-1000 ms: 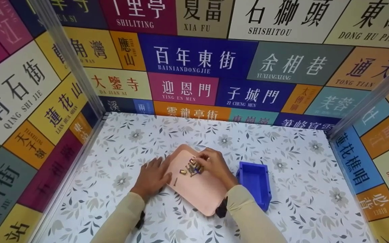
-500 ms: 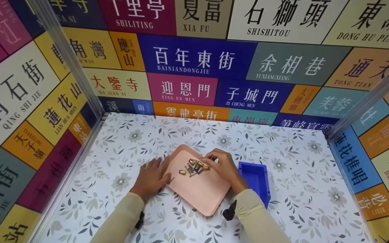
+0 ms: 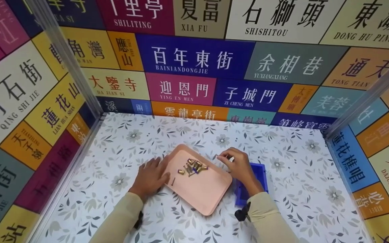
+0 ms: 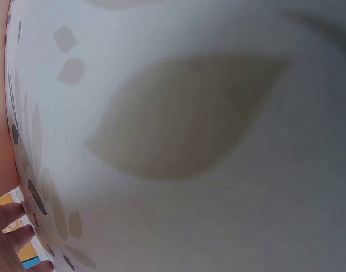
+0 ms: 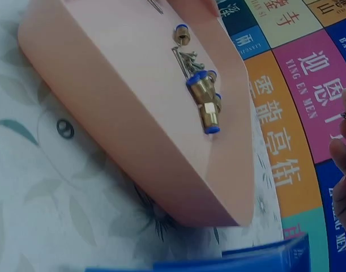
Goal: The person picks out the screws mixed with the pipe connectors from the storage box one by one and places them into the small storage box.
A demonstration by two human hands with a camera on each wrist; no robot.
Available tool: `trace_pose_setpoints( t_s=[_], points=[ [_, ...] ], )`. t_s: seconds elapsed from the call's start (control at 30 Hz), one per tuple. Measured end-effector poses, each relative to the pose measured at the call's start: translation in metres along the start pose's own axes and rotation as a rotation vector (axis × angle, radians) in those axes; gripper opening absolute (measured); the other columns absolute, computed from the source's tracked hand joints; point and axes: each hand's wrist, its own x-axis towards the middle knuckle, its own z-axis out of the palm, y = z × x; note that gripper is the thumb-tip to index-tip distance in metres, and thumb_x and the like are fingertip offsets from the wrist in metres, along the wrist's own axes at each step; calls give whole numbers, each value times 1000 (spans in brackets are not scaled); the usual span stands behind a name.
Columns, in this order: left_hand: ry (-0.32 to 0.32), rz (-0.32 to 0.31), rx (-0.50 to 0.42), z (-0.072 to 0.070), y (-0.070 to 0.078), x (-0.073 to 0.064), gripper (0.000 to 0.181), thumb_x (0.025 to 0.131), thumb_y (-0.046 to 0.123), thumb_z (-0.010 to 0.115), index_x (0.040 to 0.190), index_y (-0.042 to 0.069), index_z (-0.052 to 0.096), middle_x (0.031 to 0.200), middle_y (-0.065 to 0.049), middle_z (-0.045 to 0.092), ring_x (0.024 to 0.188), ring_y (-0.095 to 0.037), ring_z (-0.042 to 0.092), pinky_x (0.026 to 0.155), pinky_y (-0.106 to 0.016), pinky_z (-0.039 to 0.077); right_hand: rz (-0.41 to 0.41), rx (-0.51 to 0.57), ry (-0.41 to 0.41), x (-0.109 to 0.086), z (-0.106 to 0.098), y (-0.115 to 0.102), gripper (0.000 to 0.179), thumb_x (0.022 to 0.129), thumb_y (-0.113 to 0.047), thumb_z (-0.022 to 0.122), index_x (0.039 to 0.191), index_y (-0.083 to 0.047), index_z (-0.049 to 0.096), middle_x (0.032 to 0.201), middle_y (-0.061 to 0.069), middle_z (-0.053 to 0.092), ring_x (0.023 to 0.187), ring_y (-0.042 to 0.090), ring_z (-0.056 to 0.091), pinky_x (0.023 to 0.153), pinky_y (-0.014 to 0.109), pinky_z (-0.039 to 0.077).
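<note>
Steadiness starts on the left, where the left hand [image 3: 150, 177] rests at the left edge of the peach plastic tray [image 3: 203, 197], fingers fairly straight and spread, gripping nothing; light contact there should be enough to keep the tray from sliding. Just right of its thumb, on the tray floor, lies a slender dark screw [image 3: 173, 181], and slightly farther right a lone brass push-fit connector [image 3: 181, 172] sits apart. Next comes a loose heap toward the far side of the tray: silvery screws [image 5: 192, 61] jumbled against brass connectors [image 5: 204, 90]. With parts this mixed, a fingertip pinch on one piece at a time seems the surest way. On the right, the right hand [image 3: 238, 165] is past the tray's far-right rim, thumb and forefinger nearly together on a small metal piece [image 5: 344, 115]; a firm, steady pinch would suit it, since so little surface is gripped. That piece looks dull grey and barely peeps out between the fingertips, perhaps a screw, too hidden to tell. The heaped connectors are warm gold with bright blue collars. Farthest right, partly covered by the hand and forearm, stands the blue plastic bin [image 3: 262, 173]
</note>
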Motion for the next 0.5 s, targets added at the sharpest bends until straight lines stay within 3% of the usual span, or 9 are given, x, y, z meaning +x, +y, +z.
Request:
trace_pose_setpoints(
  t_s=[0.3, 0.5],
  points=[
    [20, 7, 9, 3, -1, 1, 70, 104, 59, 36, 165, 33, 14, 163, -13, 38, 150, -40, 35, 118, -67, 28, 13, -26, 82, -9, -28, 14, 6, 86, -13, 82, 88, -17, 78, 83, -5, 72, 72, 12, 67, 63, 29, 56],
    [6, 0, 12, 3, -2, 2, 71, 103, 60, 35, 165, 33, 14, 164, -13, 38, 150, -39, 35, 118, -66, 27, 52, -82, 109, -14, -49, 18, 7, 86, -13, 82, 86, -18, 78, 80, -5, 71, 71, 10, 66, 60, 22, 51]
  ],
)
